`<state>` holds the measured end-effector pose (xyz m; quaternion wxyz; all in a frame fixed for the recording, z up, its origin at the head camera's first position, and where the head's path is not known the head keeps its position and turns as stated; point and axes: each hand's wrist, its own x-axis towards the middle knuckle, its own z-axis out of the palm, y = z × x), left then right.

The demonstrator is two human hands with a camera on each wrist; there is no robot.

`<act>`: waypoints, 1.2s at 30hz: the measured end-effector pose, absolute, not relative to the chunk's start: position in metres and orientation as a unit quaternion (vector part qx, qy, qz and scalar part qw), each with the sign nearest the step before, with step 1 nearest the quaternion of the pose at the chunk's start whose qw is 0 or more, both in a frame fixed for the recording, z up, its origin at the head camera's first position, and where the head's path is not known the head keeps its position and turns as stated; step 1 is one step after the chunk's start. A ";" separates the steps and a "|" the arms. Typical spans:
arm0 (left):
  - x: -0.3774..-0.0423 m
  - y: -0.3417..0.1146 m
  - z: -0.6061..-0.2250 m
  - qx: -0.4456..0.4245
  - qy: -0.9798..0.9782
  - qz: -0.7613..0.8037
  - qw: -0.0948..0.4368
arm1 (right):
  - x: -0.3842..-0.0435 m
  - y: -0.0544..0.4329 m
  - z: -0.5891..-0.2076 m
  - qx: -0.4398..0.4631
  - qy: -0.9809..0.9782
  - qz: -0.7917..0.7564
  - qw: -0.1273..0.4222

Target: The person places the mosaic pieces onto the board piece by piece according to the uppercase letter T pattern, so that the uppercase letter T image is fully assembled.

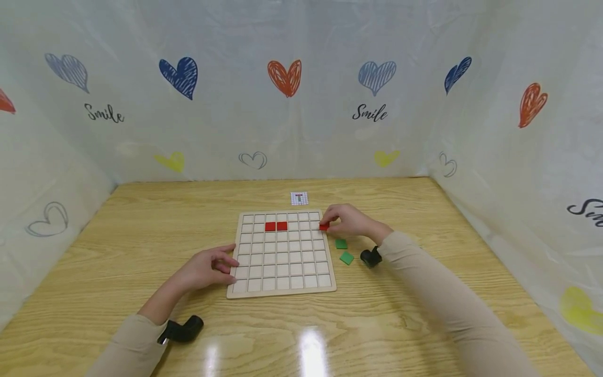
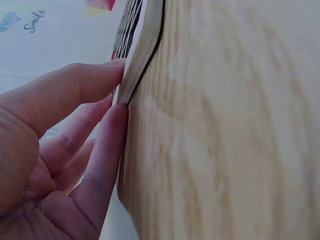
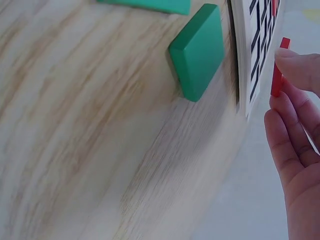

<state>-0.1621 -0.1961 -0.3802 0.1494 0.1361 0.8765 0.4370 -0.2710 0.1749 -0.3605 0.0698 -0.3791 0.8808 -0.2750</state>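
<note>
A square wooden grid board lies on the table, with two red square tiles side by side in its second row from the far edge. With thumb and fingers, my right hand pinches another red tile at the board's right edge; in the right wrist view this tile is seen edge-on. My left hand touches the board's left edge with its fingertips and thumb, its fingers loosely bent. Two green tiles rest on the table to the right of the board, below my right hand.
Behind the board lies a small printed card showing a grid with red and green squares. Black wrist cameras are strapped at both sleeves. A white curtain with hearts surrounds the wooden table at the back and sides.
</note>
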 end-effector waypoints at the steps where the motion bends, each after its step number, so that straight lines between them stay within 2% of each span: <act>1: -0.162 -0.196 -0.380 0.135 0.876 0.438 0.150 | -0.271 0.174 -0.361 -0.382 0.880 -0.275 0.069; 22: -0.162 -0.197 -0.381 0.135 0.876 0.438 0.151 | -0.273 0.148 -0.362 -0.359 0.887 -0.275 0.089; 36: -0.162 -0.198 -0.383 0.138 0.873 0.443 0.153 | -0.281 0.129 -0.364 -0.379 0.870 -0.299 0.101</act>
